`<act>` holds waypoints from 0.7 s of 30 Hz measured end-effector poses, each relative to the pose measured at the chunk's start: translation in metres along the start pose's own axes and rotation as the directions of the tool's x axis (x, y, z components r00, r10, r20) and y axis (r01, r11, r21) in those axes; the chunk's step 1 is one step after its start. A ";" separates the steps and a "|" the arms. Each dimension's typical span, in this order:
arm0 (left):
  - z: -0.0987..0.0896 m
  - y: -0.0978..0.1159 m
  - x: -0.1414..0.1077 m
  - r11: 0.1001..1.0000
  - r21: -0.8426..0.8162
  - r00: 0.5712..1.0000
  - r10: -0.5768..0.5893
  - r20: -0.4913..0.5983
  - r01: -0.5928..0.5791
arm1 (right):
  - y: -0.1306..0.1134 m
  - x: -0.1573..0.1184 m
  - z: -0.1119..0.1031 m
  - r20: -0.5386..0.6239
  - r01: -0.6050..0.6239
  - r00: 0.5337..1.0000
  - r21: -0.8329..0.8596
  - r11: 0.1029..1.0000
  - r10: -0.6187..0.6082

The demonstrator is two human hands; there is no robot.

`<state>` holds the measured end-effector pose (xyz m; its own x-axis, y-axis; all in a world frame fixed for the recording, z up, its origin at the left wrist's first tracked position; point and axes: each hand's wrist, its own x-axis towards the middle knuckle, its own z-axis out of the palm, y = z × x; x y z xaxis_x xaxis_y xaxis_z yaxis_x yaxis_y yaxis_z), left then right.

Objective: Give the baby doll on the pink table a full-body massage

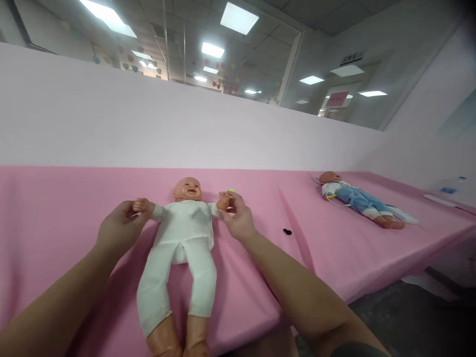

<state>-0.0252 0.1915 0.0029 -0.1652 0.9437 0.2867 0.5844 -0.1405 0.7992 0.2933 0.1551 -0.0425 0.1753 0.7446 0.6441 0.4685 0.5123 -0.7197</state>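
A baby doll [187,223] in a white top and white trousers lies on its back, head toward the wall and feet toward me. My left hand [121,225] is closed around the doll's hand on the left side. On the other side, my right hand [240,215] pinches the doll's other hand between thumb and fingers. Both doll arms are spread out from its body. Just behind my right fingertips shows a small bright green thing [231,190], mostly hidden.
A pink sheet [253,282] covers the table. Further right lies a second doll [357,198] in blue trousers, with a thin tube by it. A small black object [287,231] rests between the dolls. A white wall [148,124] with windows above runs behind.
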 end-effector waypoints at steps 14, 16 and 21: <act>0.018 -0.006 -0.002 0.680 0.210 0.682 0.558 0.472 -0.702 | -0.028 -0.008 0.016 0.591 0.535 0.750 -0.278 0.797 -0.297; 0.014 -0.001 -0.006 0.760 0.218 0.760 0.491 0.426 -0.613 | -0.026 -0.010 0.017 0.538 0.477 0.793 -0.260 0.840 -0.284; 0.007 -0.003 -0.004 0.979 0.075 0.957 0.165 0.239 -0.188 | -0.012 -0.007 0.008 0.229 0.132 0.969 -0.154 0.979 -0.094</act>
<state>-0.0207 0.1904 -0.0037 0.1282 0.9513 0.2804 0.6633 -0.2924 0.6889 0.2792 0.1475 -0.0399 -0.0724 0.7712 0.6325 0.6156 0.5335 -0.5800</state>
